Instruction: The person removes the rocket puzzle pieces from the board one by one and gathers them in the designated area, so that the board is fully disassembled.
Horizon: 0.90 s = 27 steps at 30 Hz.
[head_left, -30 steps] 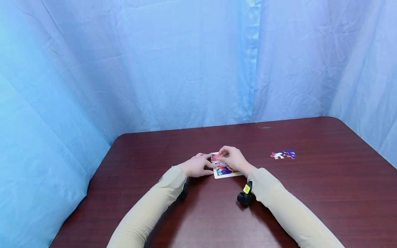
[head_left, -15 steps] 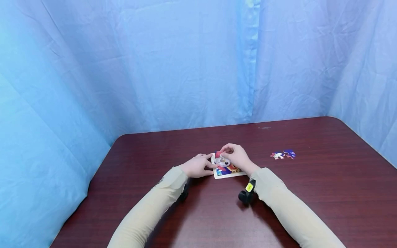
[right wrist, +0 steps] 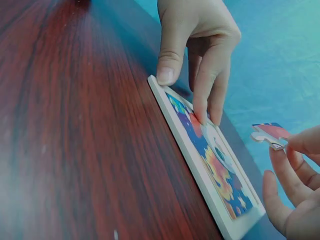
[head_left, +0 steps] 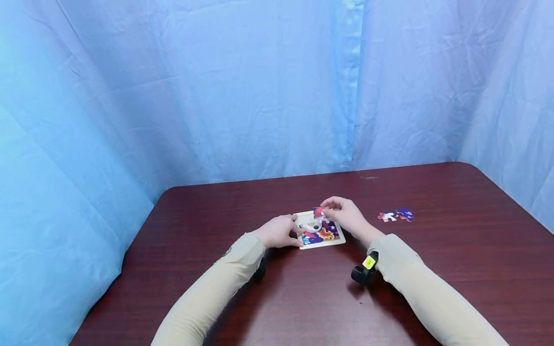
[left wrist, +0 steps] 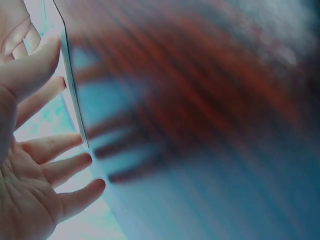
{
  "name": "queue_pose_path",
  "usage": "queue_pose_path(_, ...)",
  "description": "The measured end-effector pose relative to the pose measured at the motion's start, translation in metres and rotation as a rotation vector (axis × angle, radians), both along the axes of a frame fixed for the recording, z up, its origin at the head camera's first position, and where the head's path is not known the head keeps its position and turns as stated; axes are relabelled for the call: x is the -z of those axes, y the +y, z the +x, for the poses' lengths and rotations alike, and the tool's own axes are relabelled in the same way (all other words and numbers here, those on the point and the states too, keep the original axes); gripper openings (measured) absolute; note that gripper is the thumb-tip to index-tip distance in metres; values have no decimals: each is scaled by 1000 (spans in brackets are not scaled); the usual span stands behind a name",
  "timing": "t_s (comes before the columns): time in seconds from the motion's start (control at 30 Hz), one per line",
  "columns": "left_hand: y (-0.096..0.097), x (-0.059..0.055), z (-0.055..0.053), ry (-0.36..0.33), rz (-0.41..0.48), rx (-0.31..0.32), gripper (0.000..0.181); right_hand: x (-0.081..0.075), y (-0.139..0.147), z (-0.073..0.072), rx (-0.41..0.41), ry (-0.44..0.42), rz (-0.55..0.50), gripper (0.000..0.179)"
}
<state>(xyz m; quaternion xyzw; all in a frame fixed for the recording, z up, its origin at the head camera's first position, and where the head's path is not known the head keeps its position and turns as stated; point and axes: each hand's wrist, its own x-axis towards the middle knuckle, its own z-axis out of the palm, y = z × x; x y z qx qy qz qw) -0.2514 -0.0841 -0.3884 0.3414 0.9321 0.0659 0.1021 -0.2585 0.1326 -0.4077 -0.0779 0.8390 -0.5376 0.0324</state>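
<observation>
A square jigsaw puzzle in a pale frame (head_left: 322,245) lies on the table, showing a colourful printed picture; its upper part is bare. My left hand (head_left: 279,232) rests at its left side. In the right wrist view, the left hand's thumb (right wrist: 166,74) touches a frame corner, and its other fingers reach over onto the picture. From the left wrist view, the left hand's fingers (left wrist: 75,167) look straight along the frame's edge. My right hand (head_left: 346,216) pinches a red, white and blue puzzle piece (right wrist: 270,135) between thumb and fingers, raised above the puzzle.
Loose puzzle pieces (head_left: 396,215) lie to the right on the dark red wooden table (head_left: 454,250). Light blue curtains (head_left: 259,96) hang behind the table and along both sides.
My right hand has lifted the puzzle piece away from the frame's upper left and moved right with it, baring the board there. The left hand has stayed at the frame's left side.
</observation>
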Motion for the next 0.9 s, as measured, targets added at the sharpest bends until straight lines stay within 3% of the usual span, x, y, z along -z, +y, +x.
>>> queue_pose_path(0.23,-2,1,3,-31,3,-26,57,-4,16,8,-58,-22,72,24)
queue_pose_path(0.47,-1,1,3,-62,1,-33,56,-11,41,13,-112,-8,108,23)
queue_pose_path(0.7,-1,1,2,-69,-8,-30,57,-13,74,12,-115,16,136,27)
queue_pose_path(0.9,-2,3,0,-70,9,-8,54,-15,102,9,-85,71,227,24)
